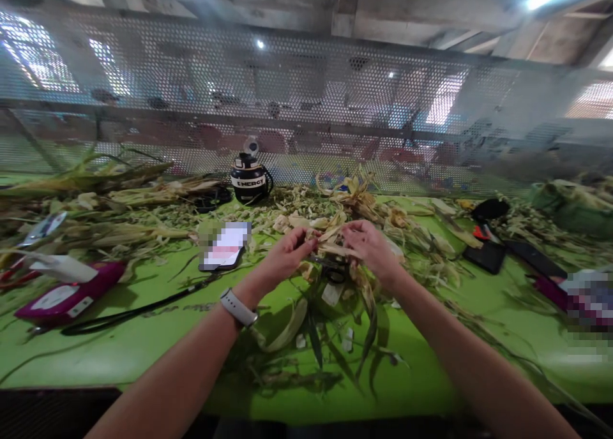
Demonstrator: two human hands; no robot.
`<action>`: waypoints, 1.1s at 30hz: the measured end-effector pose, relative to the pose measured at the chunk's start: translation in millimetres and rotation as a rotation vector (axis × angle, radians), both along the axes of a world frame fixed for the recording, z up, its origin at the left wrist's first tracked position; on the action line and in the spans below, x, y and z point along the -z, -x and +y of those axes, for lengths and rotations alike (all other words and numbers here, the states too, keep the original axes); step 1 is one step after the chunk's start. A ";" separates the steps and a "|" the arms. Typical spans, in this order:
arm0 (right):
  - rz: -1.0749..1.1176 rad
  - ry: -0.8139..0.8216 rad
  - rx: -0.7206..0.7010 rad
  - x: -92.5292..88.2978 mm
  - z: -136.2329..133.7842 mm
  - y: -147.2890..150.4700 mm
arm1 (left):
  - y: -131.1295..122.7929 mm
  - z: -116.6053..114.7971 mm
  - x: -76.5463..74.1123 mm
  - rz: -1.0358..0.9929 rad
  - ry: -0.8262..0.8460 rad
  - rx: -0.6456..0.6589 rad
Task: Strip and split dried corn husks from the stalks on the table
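My left hand [285,255], with a pale watch band on its wrist, is closed in a pinch on one side of a pale dried corn husk [330,239]. On the other side of the same husk, my right hand [371,247] has its fingers bent round it. Just below the hands lies a dark-handled pair of scissors [334,274], partly covered by husks. A curled husk [287,330] and small paper scraps rest on the green table [191,356] nearer to me. Behind the hands spreads a heap of plant trimmings [306,203].
A phone [225,247] with a lit screen and a black strap lies to the left, beside a magenta tissue pack [71,295]. A black jug marked ENERGY [249,182] stands before the perforated metal screen [297,88]. Husks [96,180] pile up at left; a black wallet-like item [484,255] lies right.
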State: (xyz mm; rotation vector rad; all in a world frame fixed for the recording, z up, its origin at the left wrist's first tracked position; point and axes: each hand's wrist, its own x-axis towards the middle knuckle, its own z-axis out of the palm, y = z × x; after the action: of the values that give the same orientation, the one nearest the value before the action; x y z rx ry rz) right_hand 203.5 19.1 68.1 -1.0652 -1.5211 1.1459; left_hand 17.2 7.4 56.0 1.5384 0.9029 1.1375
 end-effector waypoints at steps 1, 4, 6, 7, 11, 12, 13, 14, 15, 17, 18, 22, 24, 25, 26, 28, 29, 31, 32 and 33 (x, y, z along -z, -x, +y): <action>0.072 0.019 -0.012 -4.3 -0.9 -2.0 | 1.4 1.6 0.4 -0.027 0.025 -0.006; 0.232 -0.005 -0.127 -13.6 -4.6 -6.1 | 4.0 6.2 2.7 -0.109 0.092 -0.032; 0.232 -0.044 -0.184 -14.7 -6.2 -6.2 | 3.9 7.8 3.8 -0.162 0.126 -0.032; 0.210 -0.070 -0.181 -13.9 -6.4 -5.4 | 3.4 8.0 4.0 -0.178 0.139 -0.017; 0.120 -0.245 -0.046 -8.0 -5.5 -0.9 | -0.1 4.6 2.4 -0.188 0.154 0.061; 0.110 -0.262 -0.033 -6.9 -5.6 0.1 | -0.8 3.3 2.0 -0.177 0.147 0.067; 0.099 -0.247 -0.041 -6.1 -6.0 0.9 | -1.5 2.1 1.6 -0.163 0.136 0.070; 0.084 -0.208 -0.064 -5.6 -6.7 1.5 | -2.0 1.2 1.4 -0.145 0.122 0.074; 0.059 -0.161 -0.092 -5.1 -7.4 2.1 | -2.3 0.5 1.5 -0.126 0.106 0.080; -0.017 -0.108 -0.121 -4.0 -8.7 2.8 | -2.8 0.4 2.6 -0.096 0.064 0.086; -0.058 -0.117 -0.116 -3.2 -9.0 3.1 | -2.9 0.9 3.8 -0.083 0.040 0.083; -0.168 -0.240 -0.087 0.5 -8.5 3.6 | -3.6 4.7 10.4 -0.026 -0.070 0.046; -0.198 -0.277 -0.084 2.2 -7.8 3.9 | -4.0 5.5 12.7 0.017 -0.127 0.025; -0.205 -0.280 -0.079 3.0 -7.5 4.1 | -4.2 5.3 13.1 0.043 -0.153 0.014; -0.207 -0.277 -0.077 3.8 -7.1 4.2 | -4.4 4.6 12.9 0.073 -0.176 0.003; -0.200 -0.271 -0.078 5.4 -6.4 4.5 | -5.0 2.5 11.4 0.133 -0.218 -0.018; -0.201 -0.276 -0.080 6.3 -6.0 4.5 | -5.3 1.3 10.4 0.161 -0.234 -0.026; -0.218 -0.301 -0.083 8.1 -5.4 4.6 | -6.2 -0.7 8.8 0.202 -0.259 -0.040; -0.234 -0.317 -0.080 8.9 -5.3 4.7 | -6.6 -1.4 8.4 0.217 -0.266 -0.044; -0.253 -0.335 -0.072 9.5 -5.5 4.8 | -7.0 -1.8 8.2 0.228 -0.270 -0.048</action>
State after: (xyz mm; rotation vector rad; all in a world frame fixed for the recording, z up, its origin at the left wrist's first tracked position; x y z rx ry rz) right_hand 198.7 13.7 58.6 -0.9559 -1.8856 0.7852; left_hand 24.2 5.6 47.8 1.9054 0.9713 1.1710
